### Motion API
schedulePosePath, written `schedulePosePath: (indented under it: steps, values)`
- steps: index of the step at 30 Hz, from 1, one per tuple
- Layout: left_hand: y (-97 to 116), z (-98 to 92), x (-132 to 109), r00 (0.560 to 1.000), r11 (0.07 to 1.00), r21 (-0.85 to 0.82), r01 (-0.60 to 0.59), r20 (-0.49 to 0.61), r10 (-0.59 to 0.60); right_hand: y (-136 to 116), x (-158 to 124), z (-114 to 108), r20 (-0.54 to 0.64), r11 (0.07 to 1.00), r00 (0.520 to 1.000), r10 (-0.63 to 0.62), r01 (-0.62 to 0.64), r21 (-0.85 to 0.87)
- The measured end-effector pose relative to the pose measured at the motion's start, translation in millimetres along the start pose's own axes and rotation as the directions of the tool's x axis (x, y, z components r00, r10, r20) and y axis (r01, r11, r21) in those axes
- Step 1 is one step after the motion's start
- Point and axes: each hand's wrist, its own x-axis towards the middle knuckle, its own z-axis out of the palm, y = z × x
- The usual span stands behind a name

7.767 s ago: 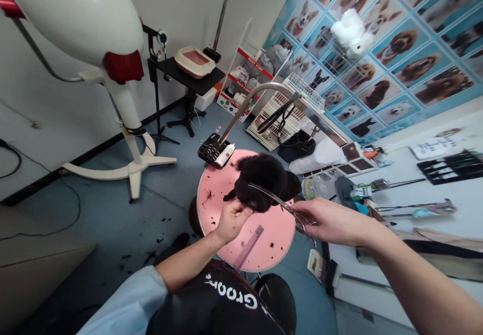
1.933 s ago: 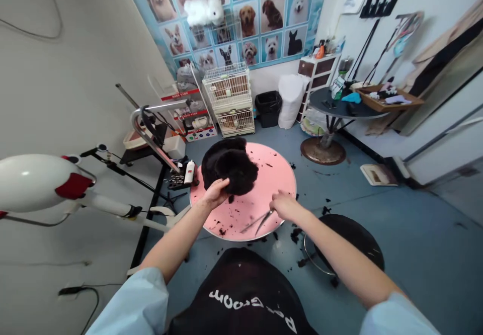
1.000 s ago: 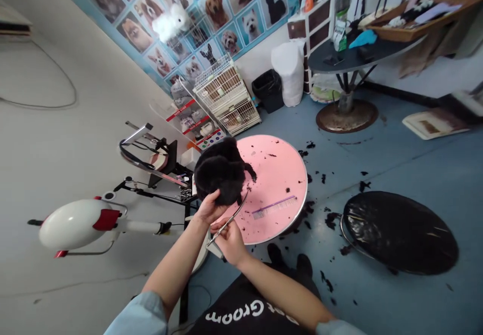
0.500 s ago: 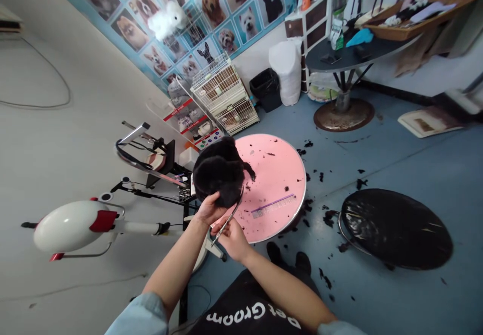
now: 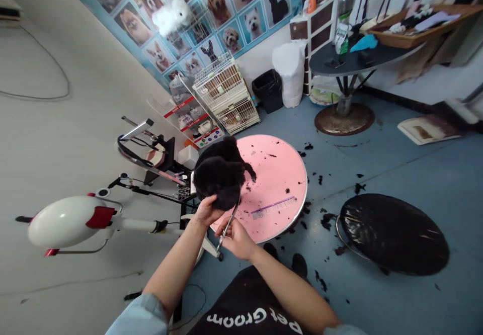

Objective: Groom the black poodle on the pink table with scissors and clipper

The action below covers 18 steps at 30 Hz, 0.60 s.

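Note:
A black dog (image 5: 219, 170) is on the round pink grooming table (image 5: 281, 156), its body over the table's left side. My left hand (image 5: 207, 211) holds the dog's fur or a limb at the near side; its fingertips are partly hidden in the black coat. In my right hand (image 5: 237, 237) is a pair of grooming scissors (image 5: 227, 225), with the blades pointing up along the dog's near right edge. How far the blades are apart I cannot tell. A purple-backed comb (image 5: 273, 207) lies on the table to the right, among black hair clippings.
A black-topped stool (image 5: 394, 234) stands at the right on the blue floor, with hair tufts around it. To the left are a white-and-red dryer (image 5: 70, 222) and a metal grooming arm (image 5: 132, 149). Wire cages (image 5: 226, 93) and a black bin (image 5: 267, 91) stand behind the table.
My right hand and the scissors have shifted slightly, and the scissors now stand steeper. The left hand keeps its hold on the dog. The camera view has moved a little.

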Motion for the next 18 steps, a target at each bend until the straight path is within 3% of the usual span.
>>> schedulePosePath:
  steps: [7,18]
  values:
    - [4,-4.4,-5,0.999,1.0,-0.007,0.005,-0.047,-0.005,1,0,-8,0.049,0.999,0.999,0.014,-0.013,-0.031]
    - [3,-1.0,-12,0.995,1.0,-0.013,-0.005,-0.096,0.004,4,-1,-10,0.002,0.993,0.998,0.057,-0.057,-0.104]
